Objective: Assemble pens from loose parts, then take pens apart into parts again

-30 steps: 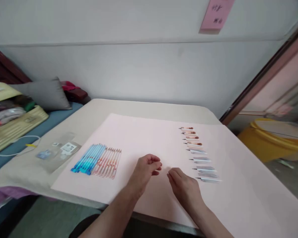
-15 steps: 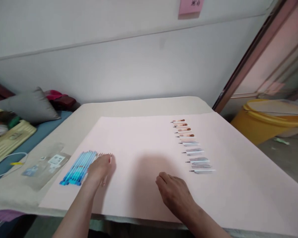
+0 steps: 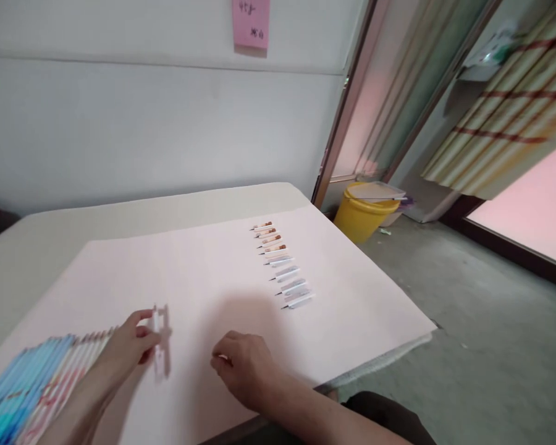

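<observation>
My left hand [image 3: 132, 341] pinches a slim white-and-pink pen [image 3: 156, 320], held upright-looking in view just above the pink sheet. Under and beside my left forearm lie a row of pale pens with pink markings [image 3: 69, 368] and a row of blue pens [image 3: 37, 371]. My right hand [image 3: 246, 369] is over the sheet with its fingers curled in, and nothing shows in them. Beyond it runs a column of pen-like pieces: dark-tipped white ones with brown-ended pieces [image 3: 273, 240] at the far end, and greyish clear pieces [image 3: 293, 286] nearer.
The pink sheet [image 3: 199, 266] covers much of the table [image 3: 167, 210], which stands against a white wall. A yellow bucket [image 3: 361, 219] is on the floor past the right edge. A pink note [image 3: 250, 21] hangs on the wall.
My left hand has moved right from the pale pens, and a pen now shows in its fingers. The view has turned right. My right hand remains curled over the sheet.
</observation>
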A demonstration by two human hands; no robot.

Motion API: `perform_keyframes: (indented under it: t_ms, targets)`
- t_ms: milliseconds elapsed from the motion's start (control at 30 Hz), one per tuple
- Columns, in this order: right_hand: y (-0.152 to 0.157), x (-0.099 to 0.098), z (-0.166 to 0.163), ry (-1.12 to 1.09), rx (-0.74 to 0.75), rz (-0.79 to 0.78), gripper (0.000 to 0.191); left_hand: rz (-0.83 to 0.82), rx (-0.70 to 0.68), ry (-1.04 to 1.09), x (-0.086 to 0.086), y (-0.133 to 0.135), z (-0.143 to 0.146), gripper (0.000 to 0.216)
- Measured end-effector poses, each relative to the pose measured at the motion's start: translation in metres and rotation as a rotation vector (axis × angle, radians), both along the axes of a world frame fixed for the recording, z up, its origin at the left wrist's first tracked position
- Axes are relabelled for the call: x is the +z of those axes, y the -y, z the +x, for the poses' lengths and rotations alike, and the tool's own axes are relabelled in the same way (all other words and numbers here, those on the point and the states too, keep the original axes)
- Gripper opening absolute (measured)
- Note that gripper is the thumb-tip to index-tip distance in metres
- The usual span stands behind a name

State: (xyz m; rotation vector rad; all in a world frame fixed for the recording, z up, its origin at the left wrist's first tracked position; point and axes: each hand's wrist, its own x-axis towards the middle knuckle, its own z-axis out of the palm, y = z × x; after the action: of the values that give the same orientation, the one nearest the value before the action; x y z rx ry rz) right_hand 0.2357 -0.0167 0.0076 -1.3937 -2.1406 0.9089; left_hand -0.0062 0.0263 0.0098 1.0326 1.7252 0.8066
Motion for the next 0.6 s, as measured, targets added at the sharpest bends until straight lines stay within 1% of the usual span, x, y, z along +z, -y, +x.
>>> perform_keyframes:
  t_ms: [33, 100, 167, 233, 267, 333, 433, 500, 600]
  targets:
    - [-0.001, 0.000, -0.002, -0.141, -0.055, -0.137, 0.015, -0.024, -0.006, 0.116, 0.004, 0.002, 0.014, 0.049]
    - [-0.005, 0.000, -0.004, -0.443, -0.128, -0.466, 0.018, -0.066, -0.035, 0.327, 0.009, 0.006, 0.039, 0.051]
    - [-0.007, -0.002, -0.006, -0.729, -0.119, -0.775, 0.027, -0.071, -0.043, 0.466, 0.010, 0.009, 0.060, 0.050]
    - [-0.007, -0.005, -0.007, -0.929, -0.054, -0.972, 0.034, -0.061, -0.052, 0.568, 0.009, 0.013, 0.073, 0.047]
    - [-0.007, -0.006, -0.007, -0.992, -0.026, -1.027, 0.037, -0.051, -0.062, 0.612, 0.008, 0.015, 0.078, 0.045]
    - [-0.005, -0.008, -0.007, -1.071, -0.013, -1.075, 0.039, -0.025, -0.084, 0.684, 0.007, 0.019, 0.084, 0.041]
    - [-0.003, -0.008, -0.006, -1.162, -0.051, -1.050, 0.034, 0.018, -0.087, 0.760, 0.008, 0.023, 0.088, 0.035]
    - [-0.004, -0.007, -0.005, -1.193, -0.068, -1.038, 0.028, 0.029, -0.043, 0.815, 0.010, 0.024, 0.089, 0.030]
    - [-0.005, -0.004, -0.005, -1.198, -0.070, -1.068, 0.025, 0.029, 0.055, 0.919, 0.012, 0.022, 0.088, 0.028]
